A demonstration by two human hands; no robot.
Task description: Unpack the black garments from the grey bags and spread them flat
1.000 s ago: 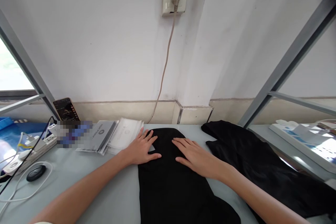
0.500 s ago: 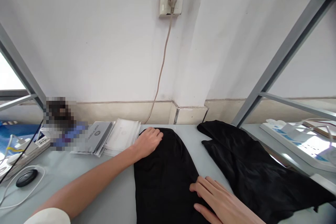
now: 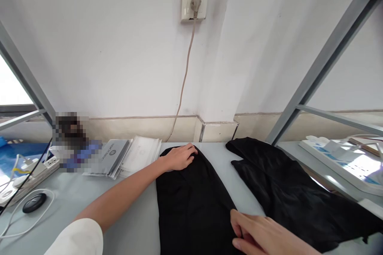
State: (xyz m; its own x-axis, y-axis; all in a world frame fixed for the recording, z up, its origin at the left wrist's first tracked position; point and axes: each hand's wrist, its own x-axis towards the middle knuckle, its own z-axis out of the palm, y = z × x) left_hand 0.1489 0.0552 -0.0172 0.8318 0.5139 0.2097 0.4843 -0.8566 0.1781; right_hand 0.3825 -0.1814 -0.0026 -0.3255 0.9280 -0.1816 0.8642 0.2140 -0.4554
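Observation:
A smooth black cloth piece (image 3: 191, 203) lies lengthwise on the table before me, its far end rounded. My left hand (image 3: 181, 157) rests on that far end, palm down, with its slightly bent fingers lying at the upper right edge. At the near right edge, my right hand (image 3: 254, 231) has its thumb and fingers curled together on the cloth's border. A second black cloth piece (image 3: 293, 191) lies loosely spread to the right, partly behind my right forearm.
Packets in clear sleeves (image 3: 140, 155) and a grey packet (image 3: 112, 153) sit at the back left. Beyond them are a power strip (image 3: 38, 171) and a round black object (image 3: 34, 203) with a white cable. A wall socket (image 3: 194, 4) feeds a hanging cord. Grey frame posts (image 3: 317, 71) flank the table.
My left hand has slid right across the cloth's far end. My right hand has shifted slightly right and down, its fingers now more curled at the edge.

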